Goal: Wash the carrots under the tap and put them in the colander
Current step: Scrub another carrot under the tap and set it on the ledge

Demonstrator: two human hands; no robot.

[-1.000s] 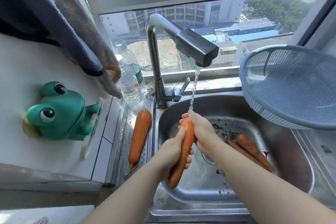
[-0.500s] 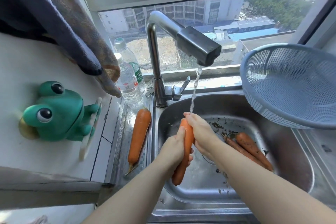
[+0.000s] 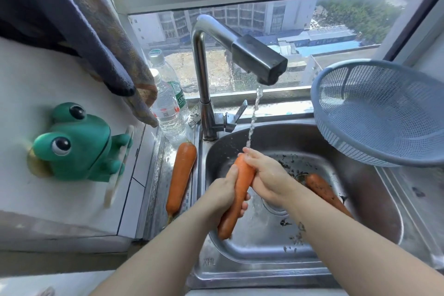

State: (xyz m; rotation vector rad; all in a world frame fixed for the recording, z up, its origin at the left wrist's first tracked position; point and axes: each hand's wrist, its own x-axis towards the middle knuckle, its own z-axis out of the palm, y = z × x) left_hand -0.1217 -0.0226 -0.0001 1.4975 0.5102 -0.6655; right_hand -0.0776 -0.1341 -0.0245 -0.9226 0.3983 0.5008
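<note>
Over the steel sink (image 3: 374,202), my left hand (image 3: 224,193) grips the middle of an orange carrot (image 3: 242,180). My right hand (image 3: 266,175) wraps its thick upper end, right under the stream from the tap (image 3: 259,62). A clean-looking carrot (image 3: 181,175) lies on the ledge left of the sink. A dirty carrot (image 3: 322,187) lies in the basin behind my right forearm, partly hidden. The blue colander (image 3: 384,113) sits tilted on the sink's right rim, with nothing seen inside.
A green frog holder (image 3: 79,144) sticks to the white wall on the left. Two water bottles (image 3: 168,106) stand behind the ledge carrot. Cloths (image 3: 101,38) hang at upper left. Dirt specks lie in the basin.
The held carrot's thick end has shifted slightly in my hands under the stream, with my right hand sliding along it. Everything else stays where it was.
</note>
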